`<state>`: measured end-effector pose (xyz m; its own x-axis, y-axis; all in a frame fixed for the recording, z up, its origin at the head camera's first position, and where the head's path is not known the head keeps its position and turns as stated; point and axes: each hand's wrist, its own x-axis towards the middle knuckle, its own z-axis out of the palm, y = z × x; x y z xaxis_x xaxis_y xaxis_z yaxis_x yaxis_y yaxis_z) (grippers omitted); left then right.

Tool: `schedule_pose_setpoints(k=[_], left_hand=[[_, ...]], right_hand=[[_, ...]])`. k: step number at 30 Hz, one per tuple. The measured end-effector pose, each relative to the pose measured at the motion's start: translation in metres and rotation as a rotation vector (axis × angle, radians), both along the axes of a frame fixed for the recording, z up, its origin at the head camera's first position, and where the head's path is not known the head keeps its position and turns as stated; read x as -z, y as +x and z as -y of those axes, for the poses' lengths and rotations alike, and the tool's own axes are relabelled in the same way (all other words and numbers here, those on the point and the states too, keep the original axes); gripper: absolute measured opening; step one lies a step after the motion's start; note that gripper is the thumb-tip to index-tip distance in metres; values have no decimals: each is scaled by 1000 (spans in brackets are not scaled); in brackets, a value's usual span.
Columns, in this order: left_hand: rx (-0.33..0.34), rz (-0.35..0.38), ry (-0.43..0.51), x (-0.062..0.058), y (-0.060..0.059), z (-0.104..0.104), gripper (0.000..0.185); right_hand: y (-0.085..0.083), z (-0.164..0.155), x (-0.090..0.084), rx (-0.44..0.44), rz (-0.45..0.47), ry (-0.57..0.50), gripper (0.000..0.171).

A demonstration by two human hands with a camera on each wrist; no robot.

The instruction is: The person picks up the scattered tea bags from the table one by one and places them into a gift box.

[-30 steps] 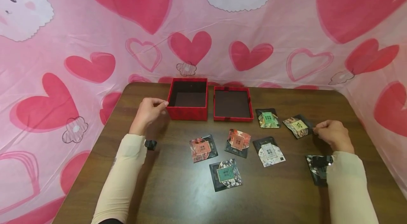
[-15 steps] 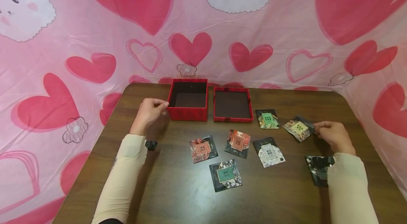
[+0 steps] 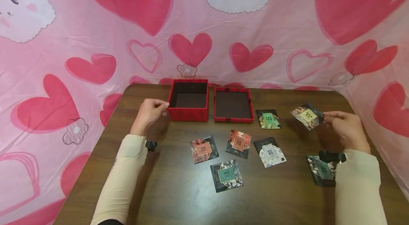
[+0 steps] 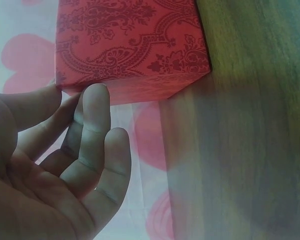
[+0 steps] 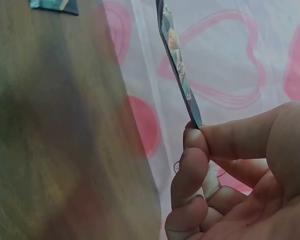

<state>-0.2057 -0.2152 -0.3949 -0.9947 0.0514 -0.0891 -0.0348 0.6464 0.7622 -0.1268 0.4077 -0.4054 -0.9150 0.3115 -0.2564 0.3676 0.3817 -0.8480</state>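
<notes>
Now my right hand [image 3: 346, 131] has lifted the packet [image 3: 308, 115] off the table [image 3: 179, 193], pinching it; my left hand [image 3: 147, 114], fingers relaxed, stays touching the box [image 3: 188, 113].

The right hand [image 3: 346, 131] has lifted the yellow-label packet [image 3: 307, 115] off the table [image 3: 179, 189], pinching its edge.

Left hand [image 3: 147, 114] forward, fingers [image 4: 92, 125] relaxed; right hand [image 3: 348, 131] raised, fingers [image 5: 190, 170] pinched
</notes>
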Motion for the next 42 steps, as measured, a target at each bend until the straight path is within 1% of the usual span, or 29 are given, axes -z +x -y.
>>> schedule_pose_setpoints(k=[4,9,12,16,19,26,30,37,42], left_hand=[[6,-3,-1,0,0,0,32],[11,-12,-6,0,0,0,31],[12,-18,-2,-1,0,0,31],[13,-25,-4,-2,0,-1,31],[9,-23,-9,-1,0,0,31],[7,-16,4,-1,1,0,31],[0,-22,9,0,1,1,29],[1,-15,16,0,1,0,29],[-1,-32,11,2,1,-1,29]], right_hand=[[-1,2,-2,14,9,-40,31],[-2,7,-1,9,-9,-92,36],[-7,14,-2,13,-41,-121,35],[-14,26,-4,12,-96,-134,31],[-20,36,-5,-7,-131,-152,30],[-34,64,-10,-57,-158,-119,20],[-43,82,-14,-66,-170,-130,17],[-58,111,-19,-103,-170,-77,30],[-67,129,-21,-133,-170,-74,33]])
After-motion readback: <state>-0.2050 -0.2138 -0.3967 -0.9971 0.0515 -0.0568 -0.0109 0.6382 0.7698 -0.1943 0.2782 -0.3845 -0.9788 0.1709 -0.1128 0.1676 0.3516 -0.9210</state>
